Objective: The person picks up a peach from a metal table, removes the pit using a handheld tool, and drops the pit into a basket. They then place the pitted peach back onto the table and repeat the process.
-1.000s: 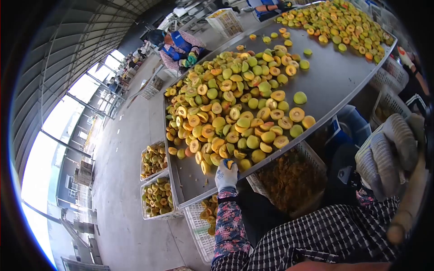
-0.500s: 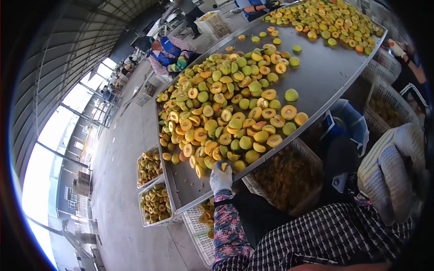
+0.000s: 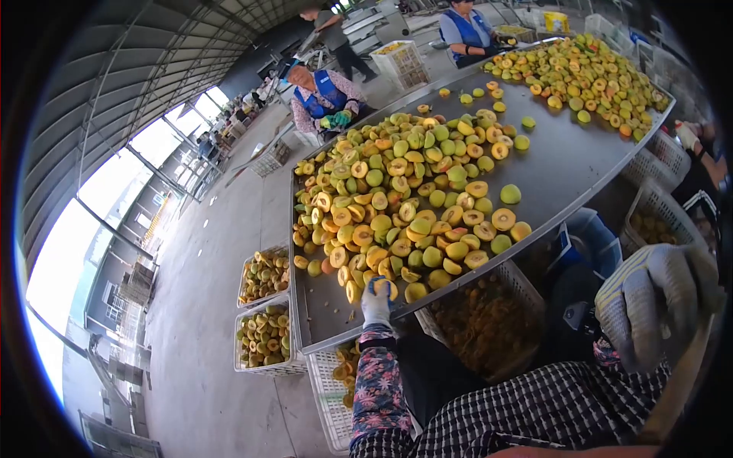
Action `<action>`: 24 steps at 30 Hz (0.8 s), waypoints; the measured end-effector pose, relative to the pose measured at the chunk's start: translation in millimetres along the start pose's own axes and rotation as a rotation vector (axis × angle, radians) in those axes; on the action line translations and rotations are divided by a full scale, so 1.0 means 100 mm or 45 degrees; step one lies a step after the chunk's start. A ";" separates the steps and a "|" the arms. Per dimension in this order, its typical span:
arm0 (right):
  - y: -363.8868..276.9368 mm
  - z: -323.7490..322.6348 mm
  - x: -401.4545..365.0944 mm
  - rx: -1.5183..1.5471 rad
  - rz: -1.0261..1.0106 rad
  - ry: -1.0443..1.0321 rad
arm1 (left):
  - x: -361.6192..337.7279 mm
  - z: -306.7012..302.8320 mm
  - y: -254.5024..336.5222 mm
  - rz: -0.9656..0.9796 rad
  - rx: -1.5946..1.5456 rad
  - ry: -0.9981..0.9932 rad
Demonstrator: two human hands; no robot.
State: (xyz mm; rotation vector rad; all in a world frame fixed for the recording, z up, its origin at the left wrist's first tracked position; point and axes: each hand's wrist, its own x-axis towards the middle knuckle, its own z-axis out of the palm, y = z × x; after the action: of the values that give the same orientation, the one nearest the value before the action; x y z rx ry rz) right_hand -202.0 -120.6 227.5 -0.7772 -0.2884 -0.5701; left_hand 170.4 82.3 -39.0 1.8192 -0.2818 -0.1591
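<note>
Ribbed metal roofing point(image 3: 99, 99) curves over a wide hall with a concrete floor point(image 3: 206, 305). Across it stands a large, raised-rim metal table point(image 3: 561, 145), bearing a broad near heap of halved and whole yellow-green fruit point(image 3: 397, 191) and a far heap point(image 3: 588, 76) at the opposite end. Two people in blue vests, one beside the table's left side point(image 3: 324, 95) and one at its far end point(image 3: 466, 34), have their hands close to it; another person point(image 3: 332, 34) stands farther back. Fruit-filled white crates point(image 3: 263, 340) sit on the floor at left, and a crate of darker, pulpy matter point(image 3: 489, 328) lies below the near edge. The right hand point(image 3: 657, 305), in a knitted glove, is partly curled near the body; whether it grips anything cannot be told. The left hand point(image 3: 376, 303), white-gloved with blue fingers, closes around a fruit half point(image 3: 392, 291) at the table's near rim, beside the near heap.
</note>
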 end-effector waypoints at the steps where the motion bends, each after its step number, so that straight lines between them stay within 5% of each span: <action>1: -0.02 0.00 0.00 0.006 -0.004 -0.002 | 0.02 -0.06 0.05 -0.059 -0.251 -0.028; 7: -0.13 0.02 0.10 -0.019 0.044 -0.139 | -0.68 0.14 1.06 -0.529 -1.518 -0.398; 15: 0.69 -0.77 0.15 -0.764 0.758 -0.185 | -1.36 0.76 1.49 -0.409 -1.855 -0.389; 18: 1.03 -0.84 0.05 -1.281 0.580 -0.205 | -1.44 0.82 1.56 -0.449 -1.864 -0.409; 19: 1.20 -0.98 0.02 -1.558 0.158 -0.316 | -1.45 0.82 1.54 -0.465 -1.998 -0.509; 24: 1.28 -1.00 -0.03 -1.904 0.098 -0.346 | -1.47 0.90 1.54 -0.416 -2.085 -0.631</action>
State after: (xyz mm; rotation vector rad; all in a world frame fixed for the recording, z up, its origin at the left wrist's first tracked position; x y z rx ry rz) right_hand -126.0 -119.2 83.6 -2.3089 -0.0251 -0.5505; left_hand -10.1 1.4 80.0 0.1547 -0.0974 -0.8009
